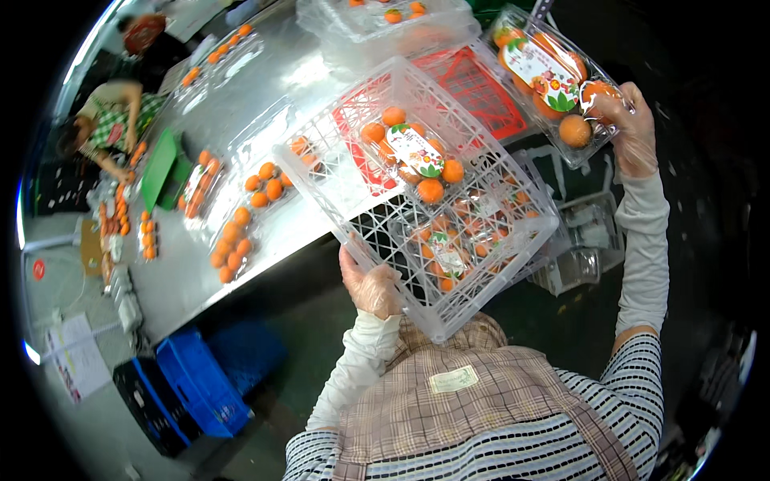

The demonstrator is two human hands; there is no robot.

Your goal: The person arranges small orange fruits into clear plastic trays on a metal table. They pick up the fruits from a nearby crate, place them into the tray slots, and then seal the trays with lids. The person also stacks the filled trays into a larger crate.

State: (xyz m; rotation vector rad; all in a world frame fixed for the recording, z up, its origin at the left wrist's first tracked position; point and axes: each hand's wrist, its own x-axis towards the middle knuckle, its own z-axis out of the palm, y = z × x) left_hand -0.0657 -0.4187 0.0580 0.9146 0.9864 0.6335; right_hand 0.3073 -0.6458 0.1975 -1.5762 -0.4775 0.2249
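Observation:
My left hand [370, 287], in a clear plastic glove, is closed on the near left edge of a translucent white lattice crate [435, 323]. One clear pack of oranges [413, 152] with a white printed label lies inside against the lattice. More packs of oranges [447, 255] show through or behind the crate's mesh; whether they are inside or below, I cannot tell. Off to the right, my gloved right hand [636, 132] grips the corner of another clear pack of oranges [545, 76], held up beside the crate. Its fingers partly cover the fruit there.
A metal table [281, 232] carries several orange packs [233, 244] and a green tray [166, 168]. Beyond stands a red crate [505, 120]. Blue crates [200, 385] sit on the floor. Two people are at the far left, one co-worker [116, 120] reaching toward oranges.

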